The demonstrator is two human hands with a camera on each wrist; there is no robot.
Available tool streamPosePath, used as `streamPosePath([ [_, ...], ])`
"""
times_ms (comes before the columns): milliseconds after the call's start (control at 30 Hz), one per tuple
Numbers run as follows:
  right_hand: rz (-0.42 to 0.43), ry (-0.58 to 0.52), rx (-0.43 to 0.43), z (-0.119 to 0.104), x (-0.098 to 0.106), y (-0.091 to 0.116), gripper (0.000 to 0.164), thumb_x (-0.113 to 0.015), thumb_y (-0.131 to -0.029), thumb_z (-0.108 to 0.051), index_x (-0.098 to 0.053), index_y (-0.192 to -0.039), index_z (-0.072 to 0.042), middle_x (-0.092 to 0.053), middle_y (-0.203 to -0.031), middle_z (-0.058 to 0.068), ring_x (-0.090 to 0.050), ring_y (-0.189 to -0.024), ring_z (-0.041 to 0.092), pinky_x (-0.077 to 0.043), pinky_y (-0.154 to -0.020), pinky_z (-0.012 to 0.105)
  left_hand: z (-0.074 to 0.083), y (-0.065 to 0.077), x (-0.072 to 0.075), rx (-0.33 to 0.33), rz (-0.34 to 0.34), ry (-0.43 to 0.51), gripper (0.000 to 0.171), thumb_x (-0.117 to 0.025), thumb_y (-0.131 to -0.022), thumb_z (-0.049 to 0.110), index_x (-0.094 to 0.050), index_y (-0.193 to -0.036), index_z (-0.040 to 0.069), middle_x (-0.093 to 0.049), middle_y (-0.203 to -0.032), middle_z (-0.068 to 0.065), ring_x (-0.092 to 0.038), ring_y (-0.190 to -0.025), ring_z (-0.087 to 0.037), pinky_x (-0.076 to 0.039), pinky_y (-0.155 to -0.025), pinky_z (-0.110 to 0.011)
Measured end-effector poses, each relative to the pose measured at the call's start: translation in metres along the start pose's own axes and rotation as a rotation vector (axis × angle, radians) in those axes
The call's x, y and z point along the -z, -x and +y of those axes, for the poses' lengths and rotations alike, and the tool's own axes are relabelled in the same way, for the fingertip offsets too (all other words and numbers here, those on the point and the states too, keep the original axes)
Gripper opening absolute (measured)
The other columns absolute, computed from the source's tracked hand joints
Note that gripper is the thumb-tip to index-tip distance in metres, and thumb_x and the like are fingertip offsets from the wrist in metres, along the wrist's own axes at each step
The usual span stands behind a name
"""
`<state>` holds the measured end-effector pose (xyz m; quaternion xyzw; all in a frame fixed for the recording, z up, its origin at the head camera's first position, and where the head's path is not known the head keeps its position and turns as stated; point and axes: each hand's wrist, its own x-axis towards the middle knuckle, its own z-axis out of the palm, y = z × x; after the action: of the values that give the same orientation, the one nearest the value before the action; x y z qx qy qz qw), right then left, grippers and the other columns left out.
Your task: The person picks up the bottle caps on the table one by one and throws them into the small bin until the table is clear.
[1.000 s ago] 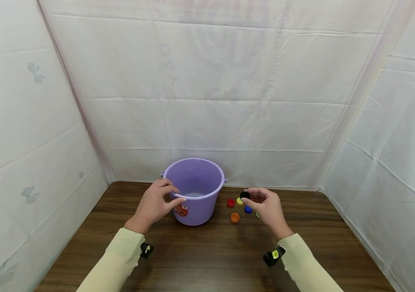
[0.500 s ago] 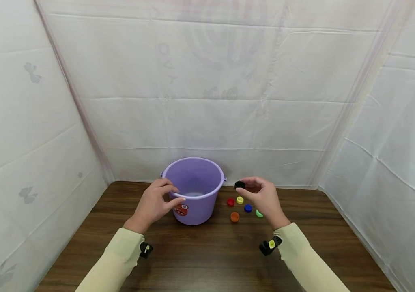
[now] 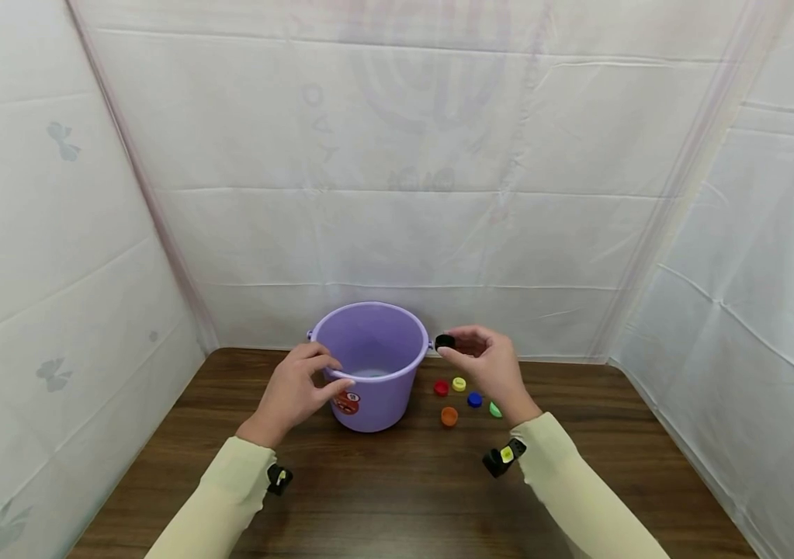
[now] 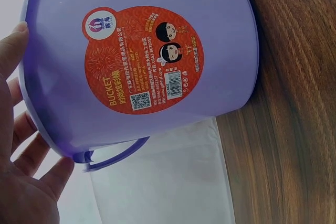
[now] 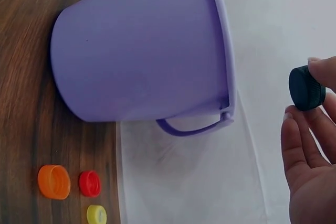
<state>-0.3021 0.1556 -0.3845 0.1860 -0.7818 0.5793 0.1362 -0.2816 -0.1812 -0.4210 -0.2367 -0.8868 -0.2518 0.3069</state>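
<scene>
A purple bucket with a red label stands upright on the table. My left hand holds the near left part of its rim, thumb and fingers spread along it; in the left wrist view the thumb is right at the rim. My right hand pinches a black bottle cap between thumb and fingertips. In the head view this cap is beside the bucket's right handle joint, at about rim height. A small patch of something pale green shows at the bucket's bottom.
Right of the bucket lie several loose caps: red, yellow, blue, orange and light green, the last partly behind the right wrist. White sheeting encloses the wooden table at back and sides.
My right hand has lifted the black bottle cap and carried it left, up to the bucket's right side. The left hand has stayed at the rim.
</scene>
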Motion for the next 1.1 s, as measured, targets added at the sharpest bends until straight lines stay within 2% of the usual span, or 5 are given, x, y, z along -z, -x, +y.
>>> streamPosePath([
  [267, 0.004, -0.06, 0.038, -0.009, -0.013, -0.01, 0.031, -0.088, -0.083, -0.023, -0.077, -0.11, -0.011, -0.077, -0.108, 0.012, -0.073, -0.096, 0.019, -0.06, -0.082, 0.025, 0.0, 0.0, 0.0, 0.003, 0.001, -0.007, 0.028, -0.092, -0.075, 0.037, -0.076, -0.087, 0.017, -0.064, -0.092, 0.004, -0.058, -0.094, -0.017, -0.053, -0.08, -0.037],
  [500, -0.015, -0.069, 0.071, -0.012, -0.028, -0.017, 0.029, -0.087, -0.083, -0.019, -0.077, -0.109, -0.01, -0.077, -0.107, 0.013, -0.074, -0.094, 0.019, -0.06, -0.081, 0.025, -0.001, 0.0, 0.0, 0.016, -0.014, -0.005, 0.028, -0.091, -0.076, 0.038, -0.076, -0.088, 0.017, -0.065, -0.093, 0.004, -0.059, -0.094, -0.017, -0.053, -0.082, -0.039],
  [900, -0.046, -0.096, 0.073, -0.014, -0.044, -0.022, 0.03, -0.088, -0.082, -0.021, -0.077, -0.108, -0.012, -0.078, -0.107, 0.01, -0.074, -0.095, 0.023, -0.059, -0.081, 0.025, 0.0, 0.0, 0.001, 0.027, -0.023, -0.007, 0.028, -0.091, -0.077, 0.038, -0.076, -0.088, 0.016, -0.065, -0.093, 0.003, -0.058, -0.096, -0.018, -0.053, -0.084, -0.04],
  [1100, -0.057, -0.102, 0.08, -0.012, -0.053, -0.023, 0.028, -0.089, -0.081, -0.021, -0.077, -0.106, -0.013, -0.078, -0.106, 0.008, -0.074, -0.093, 0.018, -0.06, -0.081, 0.027, 0.002, 0.0, 0.001, 0.06, -0.052, -0.006, 0.029, -0.09, -0.078, 0.039, -0.077, -0.09, 0.016, -0.065, -0.095, 0.002, -0.058, -0.097, -0.019, -0.054, -0.085, -0.041],
])
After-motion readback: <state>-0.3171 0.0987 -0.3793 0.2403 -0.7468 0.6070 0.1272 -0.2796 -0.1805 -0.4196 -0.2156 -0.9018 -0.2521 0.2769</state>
